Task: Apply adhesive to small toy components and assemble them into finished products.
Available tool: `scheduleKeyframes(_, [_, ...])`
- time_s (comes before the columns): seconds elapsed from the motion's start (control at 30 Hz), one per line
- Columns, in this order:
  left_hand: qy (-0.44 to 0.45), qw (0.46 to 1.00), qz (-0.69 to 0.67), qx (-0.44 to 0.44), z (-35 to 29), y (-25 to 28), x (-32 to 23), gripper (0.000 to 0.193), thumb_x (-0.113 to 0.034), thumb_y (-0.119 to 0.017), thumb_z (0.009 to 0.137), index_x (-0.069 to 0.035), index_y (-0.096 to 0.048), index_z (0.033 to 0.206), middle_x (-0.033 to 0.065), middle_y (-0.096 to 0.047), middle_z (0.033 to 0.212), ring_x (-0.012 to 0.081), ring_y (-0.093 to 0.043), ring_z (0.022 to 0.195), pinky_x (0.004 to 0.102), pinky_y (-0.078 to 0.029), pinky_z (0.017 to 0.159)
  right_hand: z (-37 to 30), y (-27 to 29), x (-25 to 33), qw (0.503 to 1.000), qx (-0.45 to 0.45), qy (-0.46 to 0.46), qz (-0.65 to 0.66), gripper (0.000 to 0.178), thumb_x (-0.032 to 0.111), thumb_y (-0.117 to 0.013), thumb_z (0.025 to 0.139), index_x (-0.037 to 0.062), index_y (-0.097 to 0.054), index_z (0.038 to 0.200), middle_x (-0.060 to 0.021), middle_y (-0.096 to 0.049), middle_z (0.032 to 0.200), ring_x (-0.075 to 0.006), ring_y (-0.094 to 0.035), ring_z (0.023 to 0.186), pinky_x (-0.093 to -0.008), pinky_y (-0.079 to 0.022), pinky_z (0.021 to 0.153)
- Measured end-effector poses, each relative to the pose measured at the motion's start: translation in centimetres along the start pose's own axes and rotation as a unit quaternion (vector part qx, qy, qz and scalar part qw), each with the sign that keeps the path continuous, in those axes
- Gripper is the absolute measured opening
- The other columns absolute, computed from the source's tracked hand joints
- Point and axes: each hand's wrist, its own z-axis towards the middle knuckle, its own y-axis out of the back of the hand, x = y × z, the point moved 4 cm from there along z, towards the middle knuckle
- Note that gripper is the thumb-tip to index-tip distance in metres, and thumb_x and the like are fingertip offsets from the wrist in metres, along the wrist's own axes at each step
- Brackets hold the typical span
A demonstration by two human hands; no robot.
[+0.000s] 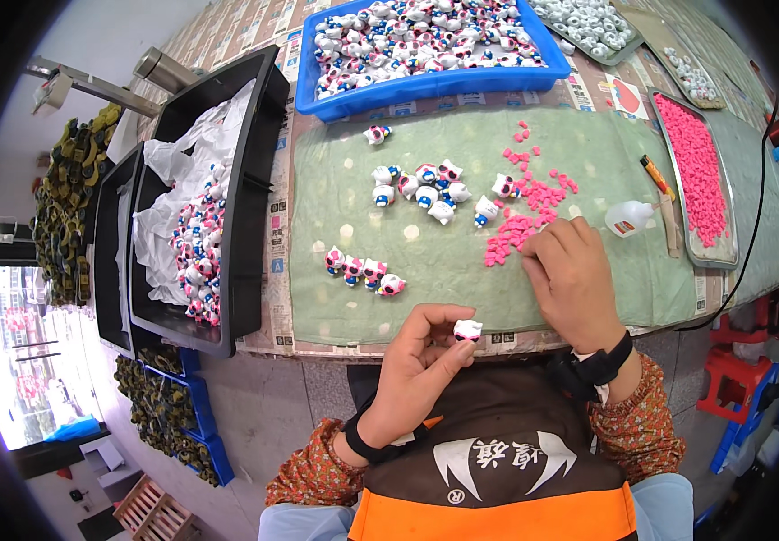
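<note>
Near the front edge of the table, my left hand (416, 362) pinches a small white cat-like figurine (468, 330) with pink and dark markings between thumb and finger. My right hand (579, 284) reaches to the near side of a heap of small pink pieces (543, 200), its fingertips closed together. Whatever lies between those fingertips is too small or hidden to make out. Left of the heap, several white figurines with blue bodies (425, 196) lie grouped on the green cloth (461, 288). Nearer to me on the left, a short row of figurines with pink parts (351, 270) lies on the cloth.
A blue tray (425, 101) full of figurines stands at the back. On the left, a black crate (249, 180) holds white paper and figurines. To the right are a white squeeze bottle (628, 217), an orange-and-black tool (658, 177), and a metal tray (726, 260) of pink pieces.
</note>
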Motion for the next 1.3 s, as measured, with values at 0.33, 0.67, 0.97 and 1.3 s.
scheduleKeyframes(0.33, [0.005,1.000,0.004,0.005,0.2,0.2,0.2,0.035,0.000,-0.062,0.102,-0.001,-0.053,0.135,0.0061,-0.058,0.124,0.0097,-0.059,0.105,0.0292,-0.058,0.091,0.7,-0.4,-0.2,0.998,0.035,-0.025,-0.035,0.019,0.007,-0.071,0.081,0.0050,-0.061,0.097,-0.0128,-0.059,0.093,-0.0333,-0.057,0.092,-0.0448,-0.046,0.080])
scheduleKeyframes(0.67, [0.000,1.000,-0.003,-0.003,0.1,0.1,0.2,0.034,0.000,-0.063,0.101,0.000,-0.055,0.134,0.0058,-0.059,0.123,0.0099,-0.060,0.106,0.0295,-0.059,0.091,0.3,-1.4,-0.1,0.984,0.044,0.008,-0.172,0.019,0.006,-0.063,0.078,0.0030,-0.059,0.096,-0.0133,-0.057,0.095,-0.0305,-0.057,0.093,-0.0413,-0.048,0.079])
scheduleKeyframes(0.97, [-0.013,1.000,-0.015,-0.008,0.3,-0.2,0.6,0.033,0.002,-0.064,0.100,-0.001,-0.056,0.132,0.0064,-0.061,0.120,0.0101,-0.062,0.103,0.0278,-0.058,0.089,-0.4,-1.3,-1.1,0.977,0.018,-0.019,-0.210,0.017,0.008,-0.062,0.082,0.0027,-0.060,0.098,-0.0137,-0.059,0.095,-0.0311,-0.058,0.093,-0.0435,-0.048,0.079])
scheduleKeyframes(1.3, [-0.004,1.000,-0.014,-0.023,0.0,-0.2,0.9,0.035,0.002,-0.067,0.099,-0.002,-0.056,0.132,0.0025,-0.060,0.112,0.0065,-0.058,0.100,0.0218,-0.054,0.086,-1.1,0.1,-1.5,0.964,0.157,-0.109,0.185,0.008,0.007,-0.065,0.082,0.0051,-0.059,0.087,-0.0145,-0.061,0.087,-0.0361,-0.059,0.087,-0.0461,-0.047,0.076])
